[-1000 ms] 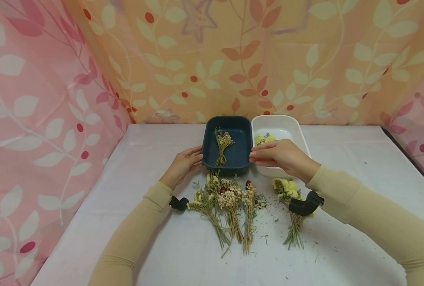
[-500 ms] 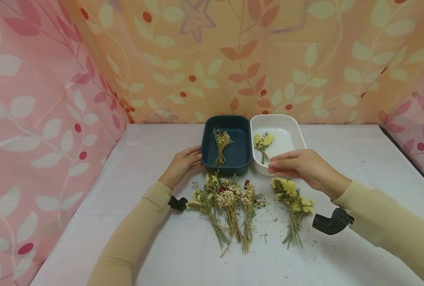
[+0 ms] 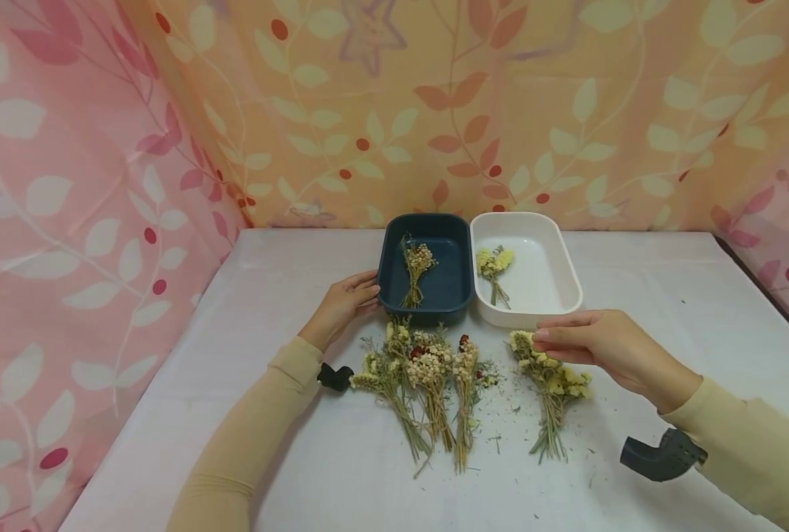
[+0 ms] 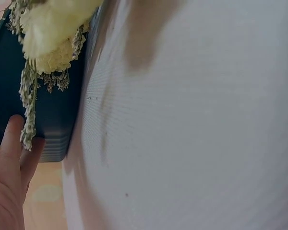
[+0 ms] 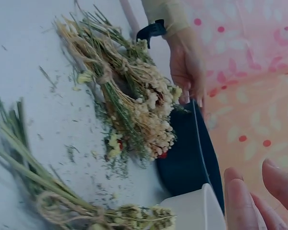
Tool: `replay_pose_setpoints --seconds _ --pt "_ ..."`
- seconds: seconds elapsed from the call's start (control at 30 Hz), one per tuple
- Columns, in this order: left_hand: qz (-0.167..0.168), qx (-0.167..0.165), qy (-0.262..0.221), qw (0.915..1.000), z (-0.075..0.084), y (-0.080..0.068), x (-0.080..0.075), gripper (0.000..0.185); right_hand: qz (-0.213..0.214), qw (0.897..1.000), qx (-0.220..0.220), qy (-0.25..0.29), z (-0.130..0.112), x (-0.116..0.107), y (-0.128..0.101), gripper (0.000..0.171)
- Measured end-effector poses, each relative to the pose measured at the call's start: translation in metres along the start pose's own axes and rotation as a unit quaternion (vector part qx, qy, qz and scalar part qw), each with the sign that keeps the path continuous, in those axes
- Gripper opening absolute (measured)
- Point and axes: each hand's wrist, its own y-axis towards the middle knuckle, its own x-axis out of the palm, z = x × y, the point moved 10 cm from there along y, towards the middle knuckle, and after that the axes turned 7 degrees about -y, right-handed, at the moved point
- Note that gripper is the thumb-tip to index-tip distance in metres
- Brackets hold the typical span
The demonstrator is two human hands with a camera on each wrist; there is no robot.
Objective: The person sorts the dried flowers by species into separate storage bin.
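Observation:
My left hand (image 3: 341,307) rests its fairly straight fingers against the outer left wall of the dark blue tray (image 3: 457,295). A small bunch of dried cream flowers (image 3: 417,270) lies in that tray. The white tray (image 3: 554,292) stands beside it, holding a small bunch of dried yellow flowers (image 3: 494,264). My right hand (image 3: 610,343) is in the air just in front of the white tray, with a larger yellow bunch (image 3: 550,380) below and left of it. In the right wrist view its thumb and fingers (image 5: 242,203) are apart, with nothing held between them.
In front of the blue tray lie several tied dried bunches, including a yellow-green one (image 3: 391,391) and a cream one with red blooms (image 3: 431,369). Plant crumbs litter the white cloth (image 3: 501,495). A patterned curtain (image 3: 341,148) hangs behind the trays.
My right hand has drawn back from above the white tray, toward me and to the right, uncovering the small yellow bunch inside. The left hand has stayed against the blue tray.

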Motion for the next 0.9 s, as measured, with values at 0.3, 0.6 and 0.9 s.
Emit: replay_pose_setpoints --seconds 0.3,0.6,0.9 --pt "0.006 0.001 0.007 1.0 -0.001 0.002 -0.001 0.053 -0.022 0.999 0.02 0.033 0.027 0.004 -0.007 0.035" --pt "0.002 0.006 0.007 1.0 -0.002 0.001 0.001 0.052 -0.019 0.998 0.048 0.037 0.054 0.006 -0.01 0.049" --pt "0.002 0.005 0.002 1.0 -0.001 0.0 0.0 0.052 -0.014 0.998 0.045 0.036 0.067 0.004 -0.013 0.047"
